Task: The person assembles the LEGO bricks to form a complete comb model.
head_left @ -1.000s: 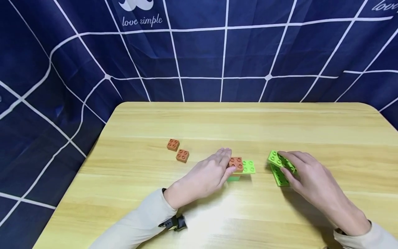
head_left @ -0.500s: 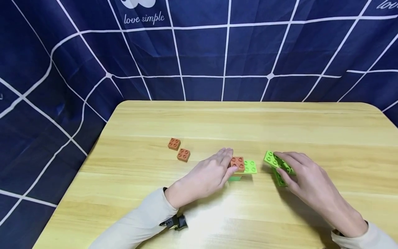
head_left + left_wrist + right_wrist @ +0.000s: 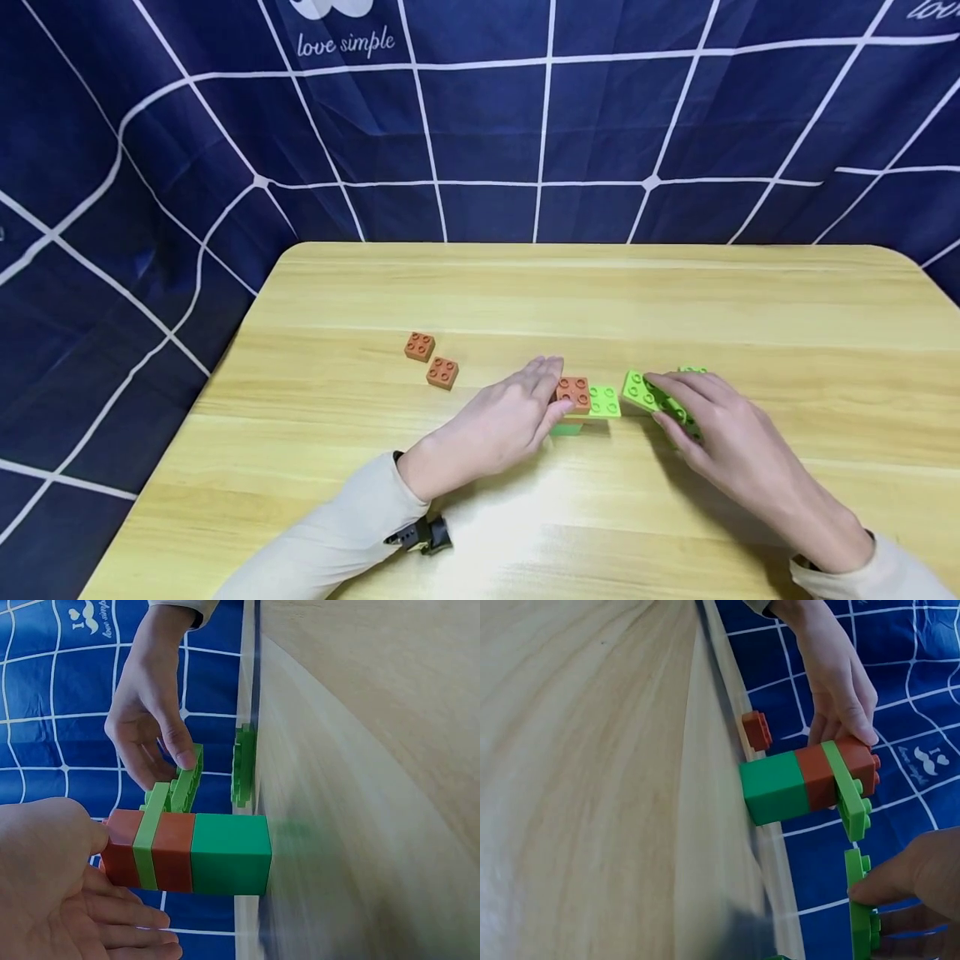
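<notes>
A stack of toy building bricks stands on the table: a dark green block at the bottom, then an orange-brown brick, a thin light green plate jutting out to the right, and another orange-brown brick on top. My left hand steadies the stack, pinching the top brick between its thumb and fingers. My right hand grips a second light green plate by thumb and fingers. That plate is raised above the table, its left end close to the jutting plate's right end.
Two loose orange-brown bricks lie on the table left of my left hand. Another light green plate rests flat on the table, mostly behind my right hand in the head view. A dark blue gridded cloth hangs behind the table.
My right hand has carried its light green plate left toward the stack, away from over the plate lying on the table. My left hand has stayed at the stack.
</notes>
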The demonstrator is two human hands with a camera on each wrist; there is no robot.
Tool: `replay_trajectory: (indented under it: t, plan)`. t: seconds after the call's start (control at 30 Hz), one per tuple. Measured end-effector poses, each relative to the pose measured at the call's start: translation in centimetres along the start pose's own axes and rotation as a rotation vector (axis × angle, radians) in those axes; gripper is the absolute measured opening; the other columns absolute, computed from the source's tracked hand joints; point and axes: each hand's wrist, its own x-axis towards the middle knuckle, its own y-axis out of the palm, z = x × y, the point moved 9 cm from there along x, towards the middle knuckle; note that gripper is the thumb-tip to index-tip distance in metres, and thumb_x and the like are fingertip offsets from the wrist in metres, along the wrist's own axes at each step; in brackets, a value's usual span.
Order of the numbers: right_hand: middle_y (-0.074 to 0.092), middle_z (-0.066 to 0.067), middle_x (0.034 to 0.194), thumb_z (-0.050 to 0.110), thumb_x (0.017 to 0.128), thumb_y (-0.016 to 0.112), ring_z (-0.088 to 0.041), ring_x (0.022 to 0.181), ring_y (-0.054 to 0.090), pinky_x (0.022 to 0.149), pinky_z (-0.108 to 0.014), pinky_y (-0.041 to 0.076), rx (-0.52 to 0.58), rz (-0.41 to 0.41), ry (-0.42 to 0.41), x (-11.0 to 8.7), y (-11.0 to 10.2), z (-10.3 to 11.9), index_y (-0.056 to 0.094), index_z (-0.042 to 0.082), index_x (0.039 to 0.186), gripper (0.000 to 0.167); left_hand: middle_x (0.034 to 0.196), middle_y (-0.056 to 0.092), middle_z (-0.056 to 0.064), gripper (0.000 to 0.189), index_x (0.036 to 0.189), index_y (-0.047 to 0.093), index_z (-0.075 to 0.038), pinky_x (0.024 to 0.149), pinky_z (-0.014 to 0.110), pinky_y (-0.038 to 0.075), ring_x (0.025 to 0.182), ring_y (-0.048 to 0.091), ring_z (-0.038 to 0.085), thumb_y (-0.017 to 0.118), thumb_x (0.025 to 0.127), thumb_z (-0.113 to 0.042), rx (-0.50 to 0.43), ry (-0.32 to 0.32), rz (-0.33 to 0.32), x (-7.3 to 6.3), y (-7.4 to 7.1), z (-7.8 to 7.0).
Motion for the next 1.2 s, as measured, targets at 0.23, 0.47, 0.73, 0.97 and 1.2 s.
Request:
replay_trajectory:
  t: [0.23, 0.47, 0.73, 0.97, 1.2]
  plan:
    - [0.066, -0.017, 0.107, 0.013, 0.082, 0.071, -0.038, 0.096, 0.063, 0.079, -0.056, 0.055, 0.016, 0.027, -0.018, -0.1, 0.7, 0.3, 0.065, 0.000, 0.118, 0.039, 0.145, 0.040, 0.026, 0.058, 0.143, 0.035, 0.011, 0.114, 0.035, 0.031, 0.137, 0.038, 0.033, 0.025, 0.107, -0.034, -0.010, 0.009, -0.008, 0.0, -0.1, -0.2]
    - [0.067, -0.014, 0.107, 0.032, 0.095, 0.058, -0.033, 0.093, 0.065, 0.074, -0.052, 0.058, 0.021, 0.045, -0.042, -0.2, 1.6, 0.5, 0.066, 0.001, 0.116, 0.039, 0.145, 0.040, 0.025, 0.058, 0.142, 0.036, 0.010, 0.114, 0.034, 0.031, 0.136, 0.039, 0.033, 0.024, 0.107, -0.034, -0.012, 0.006, -0.011, 0.1, -0.1, -0.1]
    - [0.066, -0.014, 0.107, 0.014, 0.080, 0.074, -0.031, 0.091, 0.065, 0.069, -0.049, 0.059, 0.028, 0.073, -0.044, -0.3, 2.3, 0.7, 0.066, 0.002, 0.116, 0.039, 0.144, 0.043, 0.025, 0.056, 0.141, 0.039, 0.010, 0.112, 0.031, 0.033, 0.134, 0.042, 0.032, 0.027, 0.107, -0.033, -0.011, 0.015, -0.041, 0.1, -0.2, -0.1]
    - [0.067, -0.016, 0.108, 0.008, 0.072, 0.078, -0.034, 0.092, 0.066, 0.071, -0.051, 0.058, 0.041, 0.084, -0.041, -0.5, 2.9, 0.8, 0.067, 0.001, 0.116, 0.045, 0.144, 0.043, 0.024, 0.056, 0.141, 0.039, 0.010, 0.111, 0.032, 0.034, 0.133, 0.044, 0.032, 0.028, 0.107, -0.034, -0.021, 0.014, -0.045, 0.0, -0.2, 0.0]
    - [0.067, -0.016, 0.107, 0.009, 0.073, 0.078, -0.034, 0.092, 0.065, 0.072, -0.050, 0.058, 0.040, 0.103, -0.059, -0.7, 3.5, 1.0, 0.067, 0.001, 0.114, 0.044, 0.143, 0.043, 0.024, 0.056, 0.140, 0.040, 0.010, 0.110, 0.031, 0.036, 0.132, 0.045, 0.030, 0.029, 0.107, -0.033, -0.034, 0.021, -0.059, 0.0, -0.1, 0.1]
